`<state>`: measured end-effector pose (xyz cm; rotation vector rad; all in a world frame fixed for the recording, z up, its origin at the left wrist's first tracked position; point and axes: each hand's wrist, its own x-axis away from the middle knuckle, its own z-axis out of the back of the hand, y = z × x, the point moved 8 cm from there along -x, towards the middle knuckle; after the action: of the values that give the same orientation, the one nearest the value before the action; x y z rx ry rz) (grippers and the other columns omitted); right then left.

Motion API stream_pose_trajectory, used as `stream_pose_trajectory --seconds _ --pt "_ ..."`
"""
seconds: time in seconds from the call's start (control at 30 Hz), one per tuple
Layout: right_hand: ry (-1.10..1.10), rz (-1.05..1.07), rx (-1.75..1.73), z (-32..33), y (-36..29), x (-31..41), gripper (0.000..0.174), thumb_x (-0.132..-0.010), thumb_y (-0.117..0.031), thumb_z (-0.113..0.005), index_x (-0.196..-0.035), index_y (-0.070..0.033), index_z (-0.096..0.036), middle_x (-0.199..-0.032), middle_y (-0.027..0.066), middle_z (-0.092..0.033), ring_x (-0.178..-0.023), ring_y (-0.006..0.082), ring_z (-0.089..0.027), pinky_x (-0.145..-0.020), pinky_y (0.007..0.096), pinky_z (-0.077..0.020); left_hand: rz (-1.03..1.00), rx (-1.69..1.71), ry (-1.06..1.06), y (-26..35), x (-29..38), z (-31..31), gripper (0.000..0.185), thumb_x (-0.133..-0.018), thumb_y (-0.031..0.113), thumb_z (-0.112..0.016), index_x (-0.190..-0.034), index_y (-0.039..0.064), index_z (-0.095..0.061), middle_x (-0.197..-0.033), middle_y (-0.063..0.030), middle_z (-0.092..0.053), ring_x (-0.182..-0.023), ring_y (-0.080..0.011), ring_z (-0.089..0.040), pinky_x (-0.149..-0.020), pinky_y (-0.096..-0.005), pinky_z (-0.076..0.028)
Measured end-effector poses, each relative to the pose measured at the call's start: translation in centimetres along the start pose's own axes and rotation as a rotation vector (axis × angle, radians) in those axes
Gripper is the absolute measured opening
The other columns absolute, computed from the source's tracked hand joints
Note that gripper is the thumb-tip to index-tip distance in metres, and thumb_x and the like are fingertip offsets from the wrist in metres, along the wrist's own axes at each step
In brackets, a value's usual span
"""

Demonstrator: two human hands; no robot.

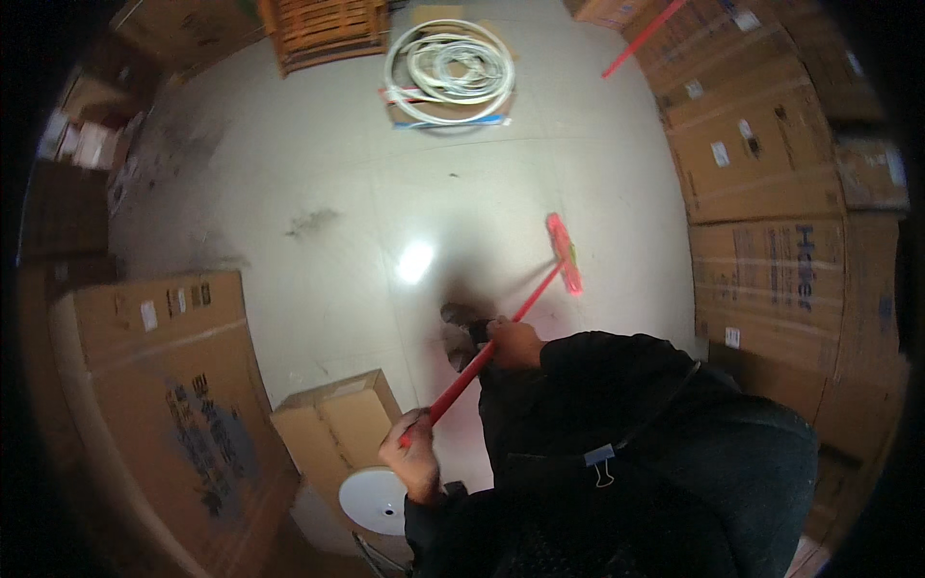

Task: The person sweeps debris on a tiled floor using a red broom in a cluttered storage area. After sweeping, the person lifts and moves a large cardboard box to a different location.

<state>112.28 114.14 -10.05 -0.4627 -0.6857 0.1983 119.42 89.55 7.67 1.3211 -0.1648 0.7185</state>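
Note:
Both my hands grip the long red handle [462, 379] of a floor broom or mop, which slants from lower left to upper right. My left hand [412, 449] is closed around its top end. Farther down the handle, my right hand [514, 342] is wrapped around it, close to my body. The pink head [564, 253], with a bit of green on it, rests on the pale tiled floor [383, 188] ahead and to the right. My shoes [457, 336] show partly beneath the handle, blurred and in shadow.
Large cardboard cartons [766, 282] line the right side; another carton [166, 390] stands at left. By my left hand are a smaller box [336, 419] and a round white dish-like object [372, 501]. Ahead lie coiled white tubing [452, 72] and a slatted wooden piece [329, 32]. Dark dirt [314, 220] marks the floor.

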Motion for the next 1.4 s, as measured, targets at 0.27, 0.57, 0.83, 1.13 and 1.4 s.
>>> stream_pose_trajectory --seconds 0.27,0.57,0.83,1.13,1.4 --pt "0.301 -0.232 -0.116 -2.4 15.3 6.4 0.029 -0.085 -0.032 -0.067 -0.092 -0.005 -0.059 -0.092 0.0188 -0.063 -0.090 0.0409 -0.064 -0.075 0.0505 -0.0521 -0.094 -0.224 -0.431 -1.6 1.3 -15.3 0.023 -0.091 0.019 -0.069 -0.104 0.000 -0.072 -0.078 -0.0148 -0.069 -0.074 -0.0100 -0.060 -0.070 -0.0278 -0.051" --pt "0.328 0.128 -0.487 3.6 1.0 -6.4 0.020 -0.078 -0.010 -0.065 -0.092 0.004 -0.059 -0.100 0.0254 -0.061 -0.096 0.0439 -0.061 -0.085 0.0515 -0.0500 -0.621 -0.351 0.164 13.1 1.6 -8.0 0.019 -0.094 0.006 -0.056 -0.091 -0.009 -0.067 -0.073 -0.0036 -0.063 -0.060 -0.0126 -0.052 -0.057 -0.0288 -0.045" --pt "0.426 0.292 -0.561 16.9 0.4 -2.7 0.028 -0.093 -0.026 -0.062 -0.093 0.001 -0.052 -0.100 0.0206 -0.056 -0.090 0.0405 -0.061 -0.079 0.0491 -0.0501 -1.153 -0.526 -0.233 26.1 6.4 -16.6 0.023 -0.089 0.010 -0.063 -0.074 -0.007 -0.060 -0.064 -0.0179 -0.060 -0.053 -0.0293 -0.058 -0.052 -0.0350 -0.044" --pt "0.539 -0.340 -0.538 16.6 20.9 4.4 0.025 -0.085 -0.017 -0.064 -0.103 0.000 -0.062 -0.108 0.0223 -0.062 -0.101 0.0408 -0.063 -0.086 0.0475 -0.0508 -0.654 -0.366 -0.497 20.9 2.1 -29.9 0.015 -0.088 0.011 -0.068 -0.083 -0.003 -0.069 -0.064 -0.0109 -0.062 -0.056 -0.0145 -0.057 -0.054 -0.0288 -0.044" --pt "0.520 0.043 -0.707 18.7 15.6 -1.9 0.014 -0.084 -0.014 -0.060 -0.090 -0.002 -0.057 -0.098 0.0227 -0.061 -0.095 0.0424 -0.063 -0.080 0.0493 -0.0512 -1.263 -0.503 -0.455 28.1 7.0 -33.2 0.029 -0.087 0.015 -0.069 -0.063 0.002 -0.058 -0.054 -0.0097 -0.055 -0.045 -0.0219 -0.049 -0.046 -0.0326 -0.037"
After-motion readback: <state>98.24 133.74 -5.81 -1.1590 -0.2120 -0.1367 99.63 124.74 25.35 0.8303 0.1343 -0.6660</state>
